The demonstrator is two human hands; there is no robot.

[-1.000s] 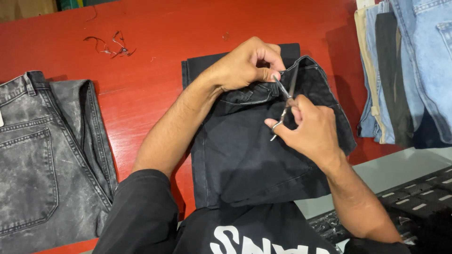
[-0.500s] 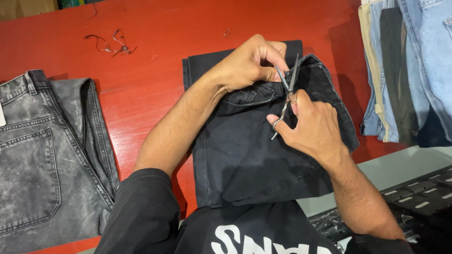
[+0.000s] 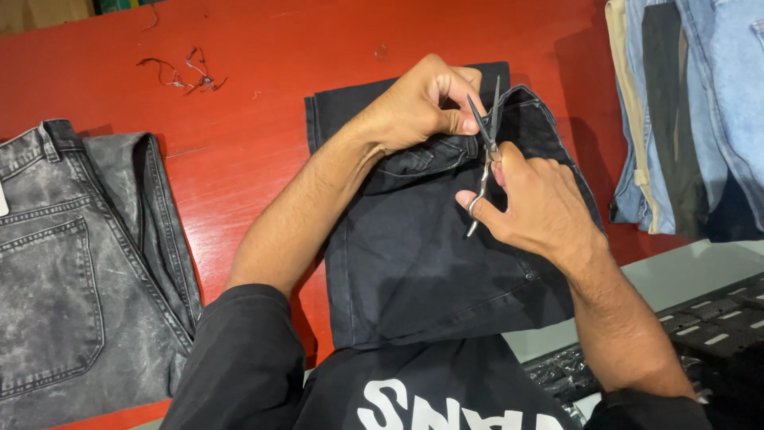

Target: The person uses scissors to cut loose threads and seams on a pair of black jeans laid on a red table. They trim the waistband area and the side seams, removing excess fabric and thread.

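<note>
Red table under everything; black jeans folded at its middle; left hand closed, pinching the waistband at the jeans' top edge; right hand closed around thread snips, blades parted, tips just beside the left thumb; grey washed jeans left of the black pair; loose thread scraps beyond them; stacked blue denim to the right.

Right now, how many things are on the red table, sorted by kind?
Black jeans, pinched by the left hand: 1
Grey jeans: 1
Scissors, open, in the right hand: 1
Stack of folded jeans: 1
Clump of thread scraps: 1
Total: 5
</note>
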